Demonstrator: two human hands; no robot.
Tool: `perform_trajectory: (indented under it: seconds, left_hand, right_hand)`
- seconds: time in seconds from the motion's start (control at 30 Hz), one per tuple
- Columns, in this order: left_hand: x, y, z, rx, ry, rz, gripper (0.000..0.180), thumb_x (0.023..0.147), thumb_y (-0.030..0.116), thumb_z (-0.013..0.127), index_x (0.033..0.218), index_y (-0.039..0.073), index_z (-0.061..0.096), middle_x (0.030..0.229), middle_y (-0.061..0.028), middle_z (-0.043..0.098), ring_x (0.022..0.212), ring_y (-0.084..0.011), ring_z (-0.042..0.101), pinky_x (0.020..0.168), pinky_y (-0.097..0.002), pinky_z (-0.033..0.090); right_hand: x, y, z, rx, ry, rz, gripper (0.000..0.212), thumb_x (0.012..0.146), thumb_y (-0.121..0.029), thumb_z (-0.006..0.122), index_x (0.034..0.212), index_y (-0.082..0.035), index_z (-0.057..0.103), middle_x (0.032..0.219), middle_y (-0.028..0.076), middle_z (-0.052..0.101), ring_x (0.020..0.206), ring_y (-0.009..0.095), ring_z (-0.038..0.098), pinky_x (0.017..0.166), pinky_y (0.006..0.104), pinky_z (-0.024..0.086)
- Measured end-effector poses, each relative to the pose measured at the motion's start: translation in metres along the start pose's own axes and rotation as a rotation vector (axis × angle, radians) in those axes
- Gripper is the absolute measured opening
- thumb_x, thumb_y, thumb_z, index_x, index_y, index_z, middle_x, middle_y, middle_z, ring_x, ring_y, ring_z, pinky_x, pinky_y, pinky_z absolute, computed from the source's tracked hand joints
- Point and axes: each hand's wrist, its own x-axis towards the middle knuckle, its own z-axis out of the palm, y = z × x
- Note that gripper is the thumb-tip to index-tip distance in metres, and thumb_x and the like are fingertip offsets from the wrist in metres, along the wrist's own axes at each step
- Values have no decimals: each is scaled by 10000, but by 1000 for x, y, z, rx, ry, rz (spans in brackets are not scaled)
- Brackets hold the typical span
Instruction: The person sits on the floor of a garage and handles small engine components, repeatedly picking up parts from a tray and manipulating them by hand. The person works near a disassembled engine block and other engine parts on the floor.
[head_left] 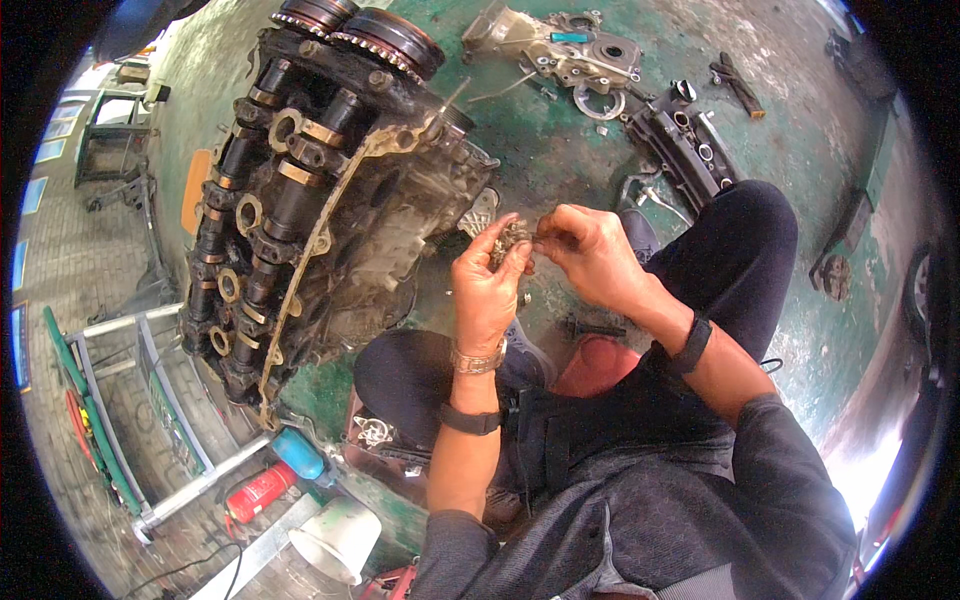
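Observation:
In front of my knees, my left hand (487, 280) is closed round a small, grimy grey-brown metal part (512, 238) with an uneven surface. My right hand (592, 250) meets it from the right, thumb and fingertips pinched together at the part's edge. Whatever lies between those right fingertips is too small to make out. Close on the left stands a large, oily engine (370, 240), its camshafts (275, 205) exposed and toothed wheels (388, 42) at its far end.
On the green floor ahead lie a pale metal engine cover (585, 55) and a black valve cover (680, 150). A dark bar (738, 88) is farther right. At lower left are a red fire extinguisher (262, 492), a blue bottle (298, 456), a white bucket (338, 540) and a metal frame (190, 490).

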Motion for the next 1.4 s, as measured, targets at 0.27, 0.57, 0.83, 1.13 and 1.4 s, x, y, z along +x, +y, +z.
perform_trajectory:
  seconds: [0.27,0.57,0.83,1.13,1.4]
  left_hand:
    - [12,-15,-6,553,122,370,129,824,37,640,948,5,625,785,-43,647,609,-94,586,541,-251,453]
    - [1,3,2,45,45,-24,116,890,76,602,977,9,642,692,26,566,557,-38,480,494,-198,384]
    - [3,-2,-1,-47,14,-67,110,893,62,589,976,15,645,712,-3,601,548,-46,493,484,-194,388]
    - [2,-2,0,-59,-29,-62,108,896,69,585,975,19,639,731,-15,609,565,-44,503,485,-189,390]
    - [2,0,-1,-88,2,-164,103,895,63,573,951,15,646,718,8,597,575,-60,504,510,-206,399]
  right_hand:
    - [1,-3,-4,-140,16,-104,146,723,-33,702,820,-24,593,740,136,563,677,322,596,577,380,471]
    - [-4,-4,0,-52,-68,-14,155,772,-66,672,824,11,547,743,183,557,694,374,582,592,407,454]
    - [-5,0,5,-124,-125,79,201,848,-147,603,794,30,523,708,226,553,680,427,561,597,445,436]
    - [-1,6,4,776,-349,847,407,964,-346,484,687,-49,472,583,-30,437,467,78,445,408,261,397]
    - [-7,10,18,399,-145,470,252,892,-202,624,752,-16,527,607,5,517,541,82,493,475,260,440]
